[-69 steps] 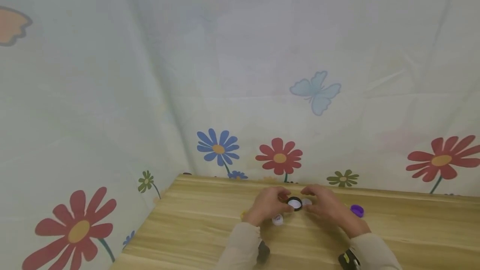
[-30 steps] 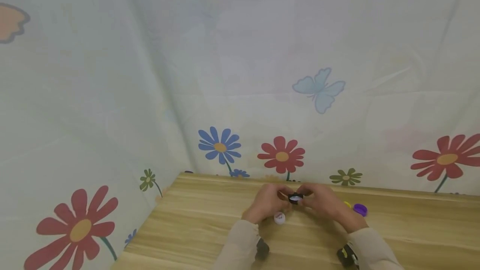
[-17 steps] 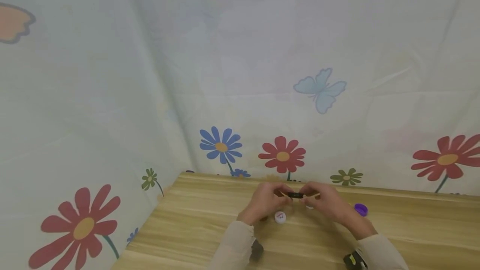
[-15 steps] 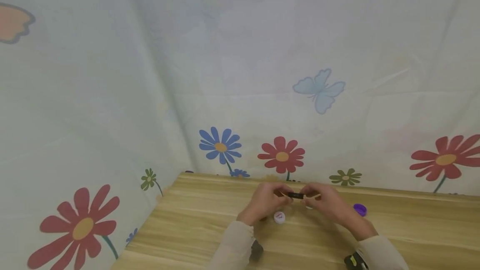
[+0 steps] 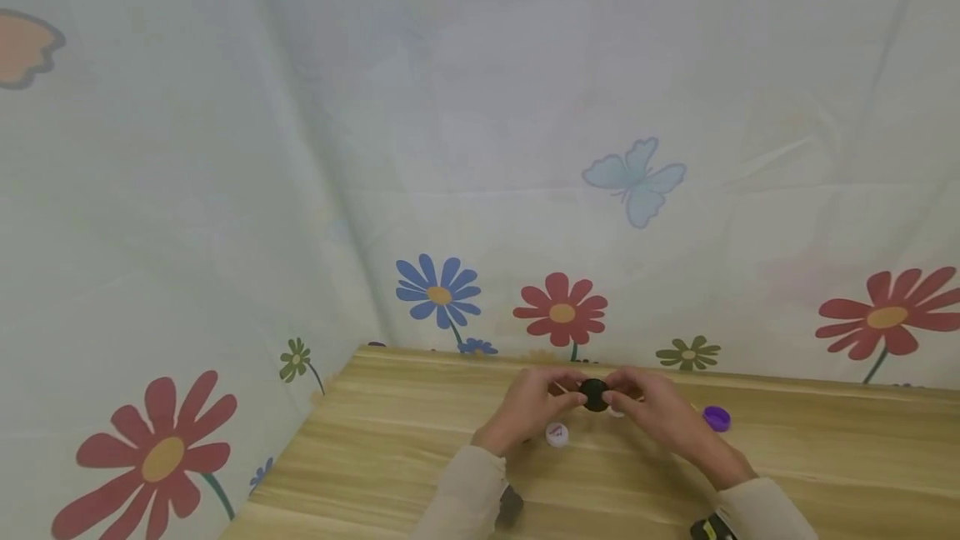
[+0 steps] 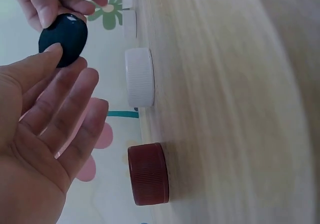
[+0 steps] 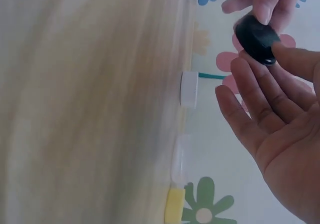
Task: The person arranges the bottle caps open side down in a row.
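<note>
Spanning the back is a flowery cloth (image 5: pixel 465 107), with the wood table (image 5: pixel 375 440) below it. The left hand (image 5: pixel 525 407) and right hand (image 5: pixel 656 407) each pinch one side of the black disc (image 5: pixel 594 395), so it's up in the air between them, thumbs over its near edges. Purple cap (image 5: pixel 717 418) sits off to the right, white cap (image 5: pixel 557 434) near the left hand. That disc looks slick, so honestly, light, even pressure and one firm pinch whenever the other shifts seems best.
</note>
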